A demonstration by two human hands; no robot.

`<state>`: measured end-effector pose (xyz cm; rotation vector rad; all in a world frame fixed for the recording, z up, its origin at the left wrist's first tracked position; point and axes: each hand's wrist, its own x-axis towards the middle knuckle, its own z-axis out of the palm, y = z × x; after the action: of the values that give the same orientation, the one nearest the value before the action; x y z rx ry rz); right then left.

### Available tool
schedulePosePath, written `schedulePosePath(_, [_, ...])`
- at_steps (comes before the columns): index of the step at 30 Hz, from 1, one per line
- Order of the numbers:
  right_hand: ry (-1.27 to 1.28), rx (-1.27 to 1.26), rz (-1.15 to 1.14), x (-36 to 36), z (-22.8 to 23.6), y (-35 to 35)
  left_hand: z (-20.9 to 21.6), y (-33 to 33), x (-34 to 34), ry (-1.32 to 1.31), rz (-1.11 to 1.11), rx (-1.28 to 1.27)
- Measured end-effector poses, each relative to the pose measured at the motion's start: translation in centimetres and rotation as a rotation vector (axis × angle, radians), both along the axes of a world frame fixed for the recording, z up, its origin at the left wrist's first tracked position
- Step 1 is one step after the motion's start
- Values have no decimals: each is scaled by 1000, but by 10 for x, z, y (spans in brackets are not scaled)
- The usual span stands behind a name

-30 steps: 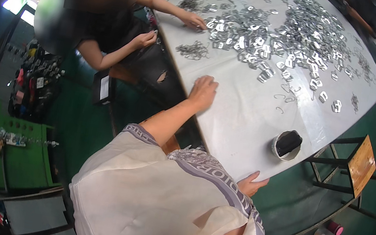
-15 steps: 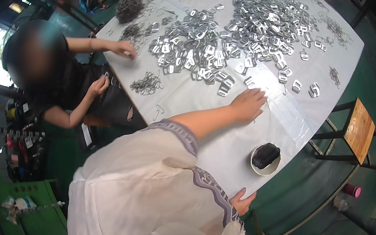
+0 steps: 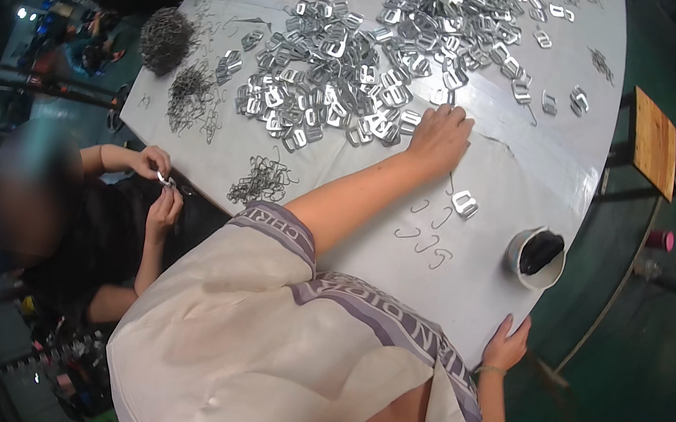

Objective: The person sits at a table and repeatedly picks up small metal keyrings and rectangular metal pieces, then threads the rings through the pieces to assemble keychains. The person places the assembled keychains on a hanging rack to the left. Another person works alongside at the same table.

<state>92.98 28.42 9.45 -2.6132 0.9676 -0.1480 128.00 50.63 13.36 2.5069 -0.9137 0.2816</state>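
Note:
My left hand (image 3: 441, 137) reaches across the table to the near edge of a heap of silver metal buckles (image 3: 328, 65). Its fingers are bent down and close together at a buckle (image 3: 441, 97); what lies under them is hidden. Nearer me on the cloth are another buckle (image 3: 465, 204) and several thin wire hooks (image 3: 426, 243). At the table's right edge rests my right hand (image 3: 506, 342), fingers stretched and thumb apart, with nothing in it. Just beyond it, a white cup (image 3: 546, 279) holds a black object (image 3: 541, 251).
On the left, a co-worker's hands (image 3: 160, 180) handle a small shiny piece by the table edge. Piles of wire hooks (image 3: 263, 182) and a dark wire clump (image 3: 166, 42) lie on that side. Another person sits far left. A wooden stool (image 3: 653, 140) stands right of the table.
My view has shifted. My left hand has moved toward the heap, uncovering a buckle and hooks. More of my right arm shows. The co-worker's two hands have come together.

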Motion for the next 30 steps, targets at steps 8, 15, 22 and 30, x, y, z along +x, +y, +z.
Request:
schedulePosePath(8, [12,-89,-48,5,11,11,14,42,-65,178,-177,124])
schedulePosePath(15, [-36,-104,-109,4,9,17,-10,49,-151,126,-270,-124])
schedulePosePath(22, [-70,-102,-133,4,12,17,-20,100,-165,71,-151,-168])
schedulePosePath(30, [-251,-398,116,6,20,26,-13,130,-179,-119,-91,20])
